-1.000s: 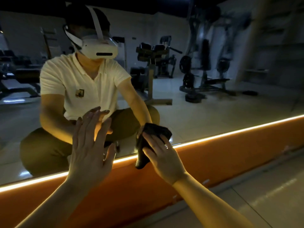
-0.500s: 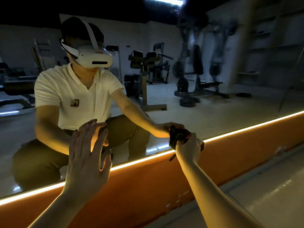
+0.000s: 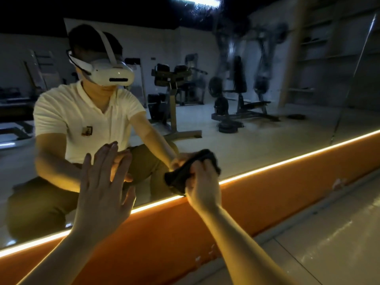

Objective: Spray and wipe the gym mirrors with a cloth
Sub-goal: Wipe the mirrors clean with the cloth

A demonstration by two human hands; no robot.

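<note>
The left hand (image 3: 102,188), left of centre in the frame, is open, its fingers straight and together, the palm towards the mirror (image 3: 267,140) and the fingertips meeting their reflection. The right hand (image 3: 202,186), at centre, has its fingers curled round a bunched black cloth (image 3: 181,173) and holds it against the glass near the mirror's lower edge. A glowing light strip (image 3: 287,162) runs just below that edge, rising towards the right of the frame, with an orange panel (image 3: 267,194) under it and pale floor (image 3: 329,243) at lower right. The mirror reflects a crouching person in a cream shirt (image 3: 82,116) and white headset (image 3: 111,74), and gym machines (image 3: 238,95) at upper right.
</note>
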